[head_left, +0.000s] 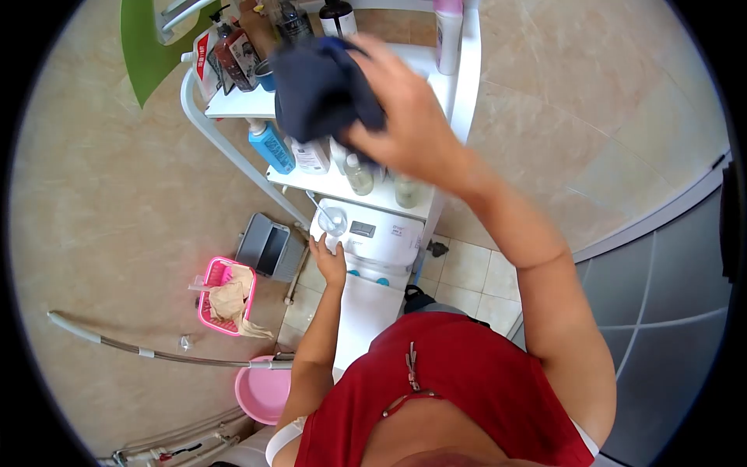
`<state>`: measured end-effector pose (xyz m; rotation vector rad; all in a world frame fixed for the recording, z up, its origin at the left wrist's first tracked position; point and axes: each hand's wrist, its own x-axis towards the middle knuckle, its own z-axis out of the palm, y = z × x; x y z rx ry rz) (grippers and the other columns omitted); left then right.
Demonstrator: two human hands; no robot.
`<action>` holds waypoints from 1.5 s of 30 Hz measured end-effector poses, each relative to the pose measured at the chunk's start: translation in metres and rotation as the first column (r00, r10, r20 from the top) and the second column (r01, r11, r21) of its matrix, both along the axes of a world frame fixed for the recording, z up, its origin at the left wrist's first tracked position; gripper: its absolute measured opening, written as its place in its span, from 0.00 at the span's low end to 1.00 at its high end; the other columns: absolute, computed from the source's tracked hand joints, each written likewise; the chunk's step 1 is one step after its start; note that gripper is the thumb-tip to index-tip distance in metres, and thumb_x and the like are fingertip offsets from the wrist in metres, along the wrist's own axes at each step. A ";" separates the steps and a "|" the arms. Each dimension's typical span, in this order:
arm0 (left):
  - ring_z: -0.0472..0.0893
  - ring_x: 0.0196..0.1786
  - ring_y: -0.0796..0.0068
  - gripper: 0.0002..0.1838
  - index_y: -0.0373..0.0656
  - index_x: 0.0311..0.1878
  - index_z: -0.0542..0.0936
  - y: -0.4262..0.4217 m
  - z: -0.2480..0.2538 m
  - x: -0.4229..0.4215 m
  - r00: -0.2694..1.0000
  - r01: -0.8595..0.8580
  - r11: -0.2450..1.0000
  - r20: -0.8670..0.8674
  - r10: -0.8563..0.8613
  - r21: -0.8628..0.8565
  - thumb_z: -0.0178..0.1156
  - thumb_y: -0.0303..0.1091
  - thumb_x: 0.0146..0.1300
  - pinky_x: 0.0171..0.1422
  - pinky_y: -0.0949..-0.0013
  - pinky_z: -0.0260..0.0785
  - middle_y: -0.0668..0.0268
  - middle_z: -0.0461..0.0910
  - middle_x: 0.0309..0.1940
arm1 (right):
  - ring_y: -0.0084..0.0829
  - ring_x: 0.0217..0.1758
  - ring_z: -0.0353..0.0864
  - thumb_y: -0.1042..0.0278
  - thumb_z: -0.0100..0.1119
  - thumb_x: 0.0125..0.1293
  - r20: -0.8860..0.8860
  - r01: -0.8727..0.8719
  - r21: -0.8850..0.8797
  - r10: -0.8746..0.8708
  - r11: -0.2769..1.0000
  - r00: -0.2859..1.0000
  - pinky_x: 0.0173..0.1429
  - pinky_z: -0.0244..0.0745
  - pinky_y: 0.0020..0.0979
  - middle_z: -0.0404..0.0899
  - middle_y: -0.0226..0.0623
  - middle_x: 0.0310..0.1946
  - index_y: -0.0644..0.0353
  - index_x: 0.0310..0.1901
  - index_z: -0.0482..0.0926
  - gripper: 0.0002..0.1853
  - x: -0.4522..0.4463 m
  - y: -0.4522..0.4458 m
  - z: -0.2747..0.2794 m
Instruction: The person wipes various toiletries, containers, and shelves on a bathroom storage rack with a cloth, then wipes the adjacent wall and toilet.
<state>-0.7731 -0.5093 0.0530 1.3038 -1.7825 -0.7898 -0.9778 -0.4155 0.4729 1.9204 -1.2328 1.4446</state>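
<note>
A bunched dark navy cloth [323, 89] is gripped in my right hand [408, 117], raised over the white shelf rack and slightly blurred. The cloth hides part of the upper shelf behind it. My left hand [330, 261] rests at the front left edge of the white toilet tank lid [377, 247], fingers apart and holding nothing. Just beyond those fingers stands a clear cup [333, 222] with a toothbrush [315, 201] leaning in it. A grey flush button [362, 229] lies to the cup's right.
Bottles crowd the rack, among them a brown pump bottle [236, 54], a blue bottle [271, 146] and a pink-capped white bottle [447, 35]. At left are a grey bin [272, 241], a pink basket [206, 300] and a pink basin [263, 393]. A tiled wall [591, 93] stands right.
</note>
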 end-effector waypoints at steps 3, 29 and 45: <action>0.65 0.68 0.43 0.26 0.37 0.62 0.72 0.010 0.055 0.002 0.989 0.013 1.000 -0.150 -0.016 -0.022 0.65 0.28 0.59 0.69 0.58 0.62 0.44 0.55 0.72 | 0.50 0.66 0.66 0.57 0.74 0.47 -0.235 0.473 0.022 -0.456 0.881 0.859 0.71 0.54 0.57 0.69 0.49 0.61 0.54 0.59 0.75 0.34 -0.024 -0.036 -0.004; 0.50 0.76 0.36 0.35 0.54 0.73 0.65 -0.084 0.371 -0.230 0.584 0.677 0.713 0.722 -0.371 -0.181 0.41 0.64 0.69 0.74 0.36 0.47 0.58 0.46 0.78 | 0.60 0.73 0.54 0.65 0.51 0.67 0.118 0.345 0.155 -0.364 0.926 0.924 0.74 0.52 0.49 0.66 0.51 0.65 0.54 0.64 0.73 0.23 -0.094 0.027 -0.027; 0.55 0.74 0.39 0.23 0.50 0.65 0.72 -0.097 0.353 -0.231 0.569 0.807 0.508 0.628 -0.531 -0.301 0.49 0.46 0.71 0.78 0.52 0.49 0.54 0.61 0.72 | 0.40 0.54 0.78 0.46 0.70 0.54 0.306 0.200 0.497 -0.386 0.844 0.870 0.57 0.73 0.36 0.78 0.50 0.51 0.69 0.63 0.70 0.42 -0.179 -0.023 0.044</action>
